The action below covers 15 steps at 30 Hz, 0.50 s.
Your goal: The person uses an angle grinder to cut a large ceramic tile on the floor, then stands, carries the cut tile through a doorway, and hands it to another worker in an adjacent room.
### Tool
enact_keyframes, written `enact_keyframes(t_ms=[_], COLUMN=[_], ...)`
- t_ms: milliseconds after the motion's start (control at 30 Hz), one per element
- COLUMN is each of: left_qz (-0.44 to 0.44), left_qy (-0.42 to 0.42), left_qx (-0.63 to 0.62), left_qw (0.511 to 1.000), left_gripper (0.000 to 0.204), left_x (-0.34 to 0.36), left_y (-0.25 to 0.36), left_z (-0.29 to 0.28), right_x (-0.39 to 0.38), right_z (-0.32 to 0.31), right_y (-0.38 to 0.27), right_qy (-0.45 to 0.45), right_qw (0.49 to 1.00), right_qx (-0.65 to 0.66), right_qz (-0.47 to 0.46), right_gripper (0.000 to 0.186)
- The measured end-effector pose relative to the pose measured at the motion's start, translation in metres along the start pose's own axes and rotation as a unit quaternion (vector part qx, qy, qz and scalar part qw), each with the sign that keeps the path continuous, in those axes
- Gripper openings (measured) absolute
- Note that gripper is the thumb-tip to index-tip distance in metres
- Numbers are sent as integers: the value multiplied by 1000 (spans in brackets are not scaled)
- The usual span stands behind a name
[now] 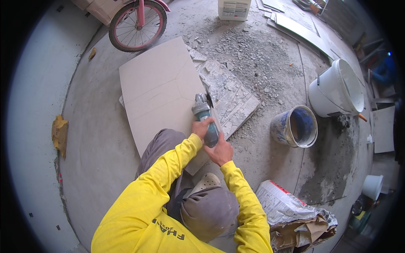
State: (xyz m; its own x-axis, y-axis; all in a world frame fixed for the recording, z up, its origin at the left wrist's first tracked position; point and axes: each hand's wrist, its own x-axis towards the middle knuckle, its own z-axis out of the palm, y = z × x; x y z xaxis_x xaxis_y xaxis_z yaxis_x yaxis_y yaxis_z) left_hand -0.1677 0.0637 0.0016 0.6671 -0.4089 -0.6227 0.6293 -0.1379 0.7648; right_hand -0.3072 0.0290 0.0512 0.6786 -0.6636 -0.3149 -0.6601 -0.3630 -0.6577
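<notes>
Both hands are closed around the grinder [205,120] in the middle of the frame: left hand [201,127] and right hand [220,152] on its body. Its disc meets the tile [158,90] on the floor [97,139].

Teal-bodied angle grinder [205,119] with a grey metal head, lying on a plain beige tile [158,90] scored with faint straight lines. Sleeves bright yellow with dark lettering on the back; trousers grey. Blue-lined bucket [295,126] smeared grey, white bucket [336,88], pink-rimmed bicycle wheel [137,25], grey concrete floor [97,139].
</notes>
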Motion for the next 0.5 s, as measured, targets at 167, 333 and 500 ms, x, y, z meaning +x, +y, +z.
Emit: enact_keyframes(t_ms=[167,333,500], left_qz=[-4,8,11], left_qy=[3,5,-4], left_qx=[-6,4,-3], left_qw=[1000,1000,1000], left_gripper=[29,34,27], left_x=[1,1,-4], left_y=[2,-10,-16], left_z=[1,-1,-1], right_x=[2,-6,-12], right_z=[-3,-5,-3], right_y=[-3,1,6], right_qy=[-2,3,7], right_qw=[1000,1000,1000], right_qx=[-10,16,12], right_qz=[-3,-15,-14], right_gripper=[71,71,72])
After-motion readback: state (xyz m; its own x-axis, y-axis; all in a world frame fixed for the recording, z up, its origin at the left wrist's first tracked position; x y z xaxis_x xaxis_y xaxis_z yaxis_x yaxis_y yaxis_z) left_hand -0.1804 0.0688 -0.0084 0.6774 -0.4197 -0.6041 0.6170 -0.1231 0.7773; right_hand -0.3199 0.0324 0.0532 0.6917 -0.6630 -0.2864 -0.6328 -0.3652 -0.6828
